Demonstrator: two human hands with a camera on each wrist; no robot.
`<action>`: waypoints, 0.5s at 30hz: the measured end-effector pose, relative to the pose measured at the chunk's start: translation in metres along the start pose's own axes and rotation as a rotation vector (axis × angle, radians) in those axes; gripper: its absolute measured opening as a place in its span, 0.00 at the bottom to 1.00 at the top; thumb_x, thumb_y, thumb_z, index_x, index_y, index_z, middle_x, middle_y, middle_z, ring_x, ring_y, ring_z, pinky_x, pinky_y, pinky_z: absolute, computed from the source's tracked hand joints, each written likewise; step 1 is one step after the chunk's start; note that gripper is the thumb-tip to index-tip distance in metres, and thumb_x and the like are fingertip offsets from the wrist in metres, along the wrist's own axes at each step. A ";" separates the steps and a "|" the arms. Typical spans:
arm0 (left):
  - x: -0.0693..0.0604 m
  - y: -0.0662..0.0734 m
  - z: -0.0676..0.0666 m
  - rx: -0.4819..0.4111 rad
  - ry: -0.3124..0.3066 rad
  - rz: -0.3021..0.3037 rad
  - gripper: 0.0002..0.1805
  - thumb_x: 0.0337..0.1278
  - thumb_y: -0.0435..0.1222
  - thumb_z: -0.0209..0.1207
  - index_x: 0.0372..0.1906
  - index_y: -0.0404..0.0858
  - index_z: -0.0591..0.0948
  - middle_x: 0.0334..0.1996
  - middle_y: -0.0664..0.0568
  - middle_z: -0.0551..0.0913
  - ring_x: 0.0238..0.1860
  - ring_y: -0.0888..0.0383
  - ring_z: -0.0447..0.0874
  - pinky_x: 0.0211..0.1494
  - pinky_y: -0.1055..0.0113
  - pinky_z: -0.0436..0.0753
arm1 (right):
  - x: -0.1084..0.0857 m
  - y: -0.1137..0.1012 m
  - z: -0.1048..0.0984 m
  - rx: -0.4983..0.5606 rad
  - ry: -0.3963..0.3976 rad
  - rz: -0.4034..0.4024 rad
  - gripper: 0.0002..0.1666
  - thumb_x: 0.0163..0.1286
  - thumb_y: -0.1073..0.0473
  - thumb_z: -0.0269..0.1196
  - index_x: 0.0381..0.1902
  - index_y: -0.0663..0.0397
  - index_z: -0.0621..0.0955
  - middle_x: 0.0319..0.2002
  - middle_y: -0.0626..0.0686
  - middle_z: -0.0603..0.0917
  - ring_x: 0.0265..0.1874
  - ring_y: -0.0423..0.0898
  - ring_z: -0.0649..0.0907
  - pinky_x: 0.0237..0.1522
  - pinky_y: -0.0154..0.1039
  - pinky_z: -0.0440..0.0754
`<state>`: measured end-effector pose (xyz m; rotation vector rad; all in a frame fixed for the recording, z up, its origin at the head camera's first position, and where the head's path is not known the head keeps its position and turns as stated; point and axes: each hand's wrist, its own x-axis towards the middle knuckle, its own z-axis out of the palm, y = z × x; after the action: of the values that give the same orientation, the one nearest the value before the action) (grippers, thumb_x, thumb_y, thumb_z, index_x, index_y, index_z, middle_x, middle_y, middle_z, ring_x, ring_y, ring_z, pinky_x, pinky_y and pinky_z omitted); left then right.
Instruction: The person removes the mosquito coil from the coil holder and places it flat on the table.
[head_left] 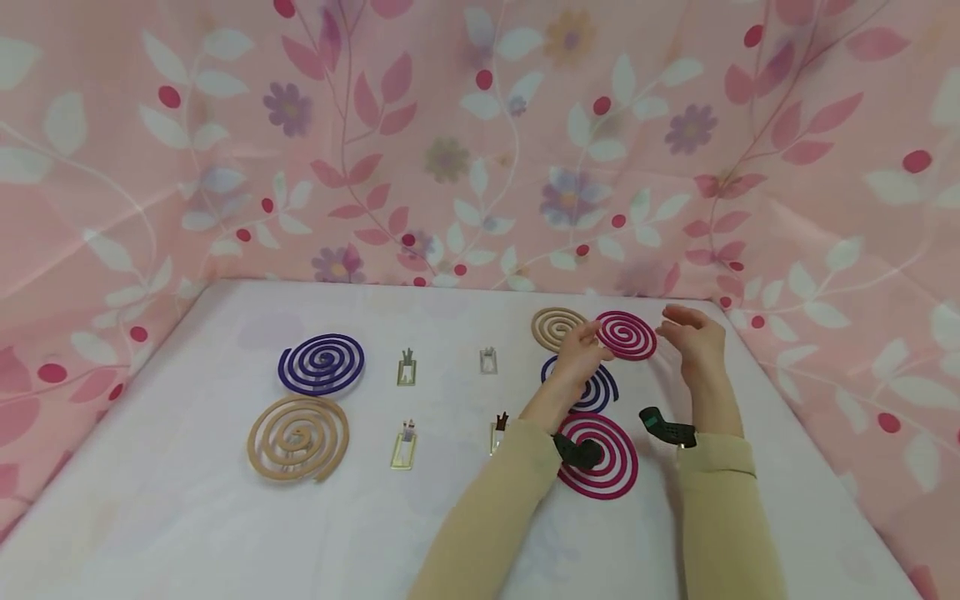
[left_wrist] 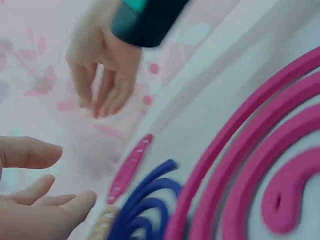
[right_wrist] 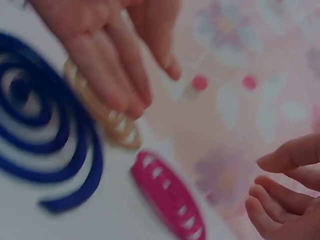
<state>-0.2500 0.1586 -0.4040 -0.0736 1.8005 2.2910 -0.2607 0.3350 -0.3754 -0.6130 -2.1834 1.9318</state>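
Note:
My left hand hovers above the right-hand group of mosquito coils, fingers loosely extended and holding nothing. Under its arm lie a blue coil and a near pink coil, both partly covered from the head camera. Just beyond its fingers are a tan coil and a far pink coil. To the right of that far pink coil, my right hand is raised with relaxed, slightly bent fingers and nothing in them. In the right wrist view, the right fingers are apart from the coils.
On the left side of the white table sit another blue coil and another tan coil, seemingly raised on stands. Several small metal coil stands lie between the groups. Pink floral cloth hangs behind and at the sides.

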 end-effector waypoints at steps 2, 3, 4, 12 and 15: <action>-0.011 0.009 -0.007 0.032 -0.017 0.016 0.30 0.53 0.21 0.61 0.63 0.41 0.78 0.69 0.43 0.73 0.72 0.47 0.68 0.72 0.56 0.71 | -0.010 -0.014 0.002 0.037 -0.051 -0.072 0.25 0.71 0.65 0.61 0.65 0.53 0.76 0.61 0.53 0.76 0.60 0.48 0.77 0.65 0.34 0.74; -0.017 0.013 -0.010 0.051 -0.027 0.029 0.30 0.53 0.22 0.62 0.64 0.42 0.78 0.69 0.43 0.73 0.72 0.47 0.69 0.72 0.56 0.71 | -0.016 -0.021 0.005 0.067 -0.080 -0.104 0.24 0.71 0.65 0.61 0.65 0.53 0.77 0.59 0.52 0.77 0.58 0.47 0.78 0.63 0.32 0.76; -0.023 0.018 -0.014 0.070 -0.038 0.039 0.31 0.53 0.22 0.62 0.64 0.43 0.78 0.69 0.44 0.74 0.71 0.48 0.69 0.71 0.56 0.72 | -0.021 -0.027 0.008 0.080 -0.106 -0.139 0.24 0.71 0.65 0.61 0.64 0.53 0.77 0.58 0.52 0.78 0.56 0.46 0.79 0.60 0.30 0.77; -0.071 0.049 -0.064 0.154 -0.180 0.138 0.32 0.57 0.24 0.60 0.69 0.41 0.73 0.69 0.46 0.73 0.71 0.48 0.69 0.69 0.61 0.74 | -0.059 -0.058 0.039 0.248 -0.268 -0.273 0.24 0.70 0.67 0.62 0.64 0.55 0.78 0.54 0.51 0.83 0.51 0.42 0.82 0.49 0.25 0.82; -0.086 0.055 -0.093 0.199 -0.201 0.156 0.32 0.58 0.24 0.58 0.70 0.39 0.71 0.70 0.44 0.72 0.72 0.47 0.68 0.70 0.57 0.73 | -0.069 -0.063 0.052 0.298 -0.304 -0.313 0.23 0.70 0.69 0.61 0.62 0.54 0.79 0.55 0.52 0.83 0.50 0.41 0.83 0.50 0.26 0.82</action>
<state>-0.1867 0.0444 -0.3588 0.3288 1.9738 2.1139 -0.2304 0.2551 -0.3120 0.0712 -1.9337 2.2178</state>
